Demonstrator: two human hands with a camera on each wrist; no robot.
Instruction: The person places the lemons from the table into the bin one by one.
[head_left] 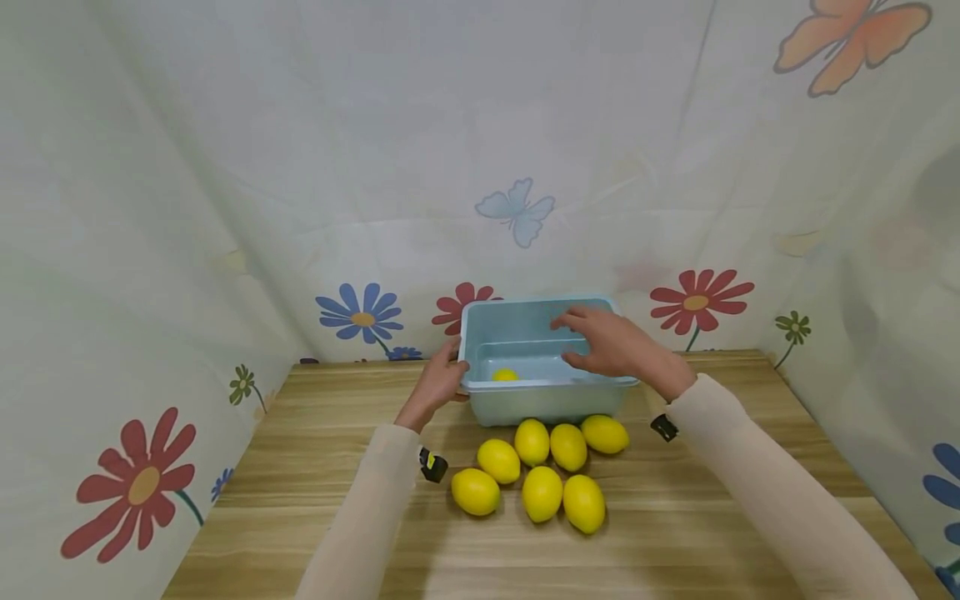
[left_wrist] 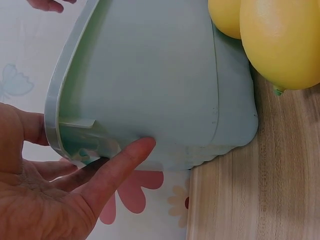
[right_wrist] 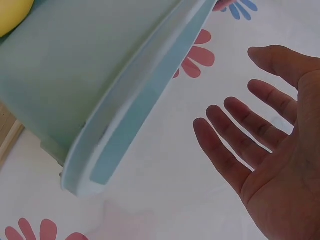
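A light blue plastic bin (head_left: 547,404) stands on the wooden table, and one lemon (head_left: 506,376) lies at the left of its inside. My left hand (head_left: 437,379) grips the bin's left end at the rim; in the left wrist view a finger (left_wrist: 125,162) lies along the outer wall. Above the bin's right half hovers my right hand (head_left: 607,342), its fingers spread and slightly bent. The right wrist view shows this hand's palm (right_wrist: 285,185) with nothing in it. Several yellow lemons (head_left: 542,494) lie in a loose group just in front of the bin.
Behind the bin hangs a pale curtain (head_left: 420,208) printed with flowers and butterflies, and it also runs along both sides. The wooden table (head_left: 337,517) extends to the left and right of the lemons. A small black device (head_left: 432,465) sits at the left wrist.
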